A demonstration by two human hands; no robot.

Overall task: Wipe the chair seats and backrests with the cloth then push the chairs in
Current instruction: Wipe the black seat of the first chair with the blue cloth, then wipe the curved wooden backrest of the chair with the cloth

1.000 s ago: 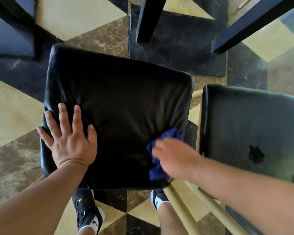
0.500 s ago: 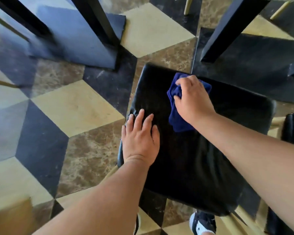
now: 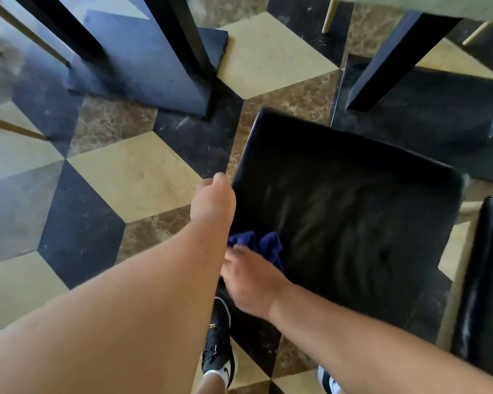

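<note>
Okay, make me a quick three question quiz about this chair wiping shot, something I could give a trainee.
1. True or false: the right hand presses the blue cloth on the black chair seat.
2. Where on the seat is the cloth? A) far edge B) near left corner C) middle
3. Fill in: the left hand is at the seat's ____ edge.

Key:
1. True
2. B
3. Left
</note>
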